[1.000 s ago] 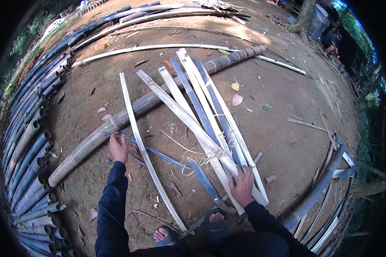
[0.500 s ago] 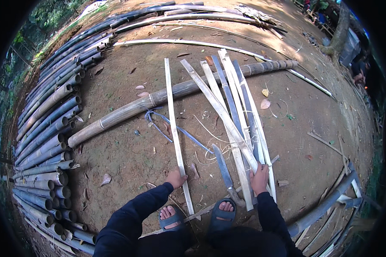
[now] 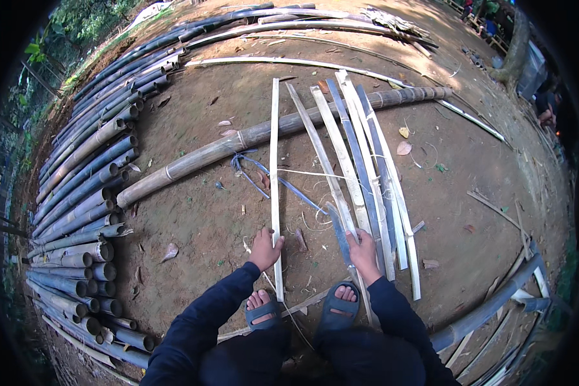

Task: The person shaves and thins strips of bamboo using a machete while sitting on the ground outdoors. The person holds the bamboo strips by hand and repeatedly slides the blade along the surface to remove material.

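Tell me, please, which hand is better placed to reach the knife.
The right hand, probably: though holding a bamboo strip, it is close beside the knife; the left hand is farther off, at another strip.

Natural daylight lit the scene. Most of the ground [image 3: 193,225] lay in soft, fairly even shade with only faint shadows, while a warm sunlit patch [image 3: 441,69] toward the top ran pale and overbright. The pale strips [image 3: 275,148] showed light against the brown, reasonably crisp near the middle; the dark trousers [image 3: 254,360] sank almost to black. Straight edges bowed toward the rim, black filled the corners, and the distant greenery [image 3: 96,24] at upper left looked soft.
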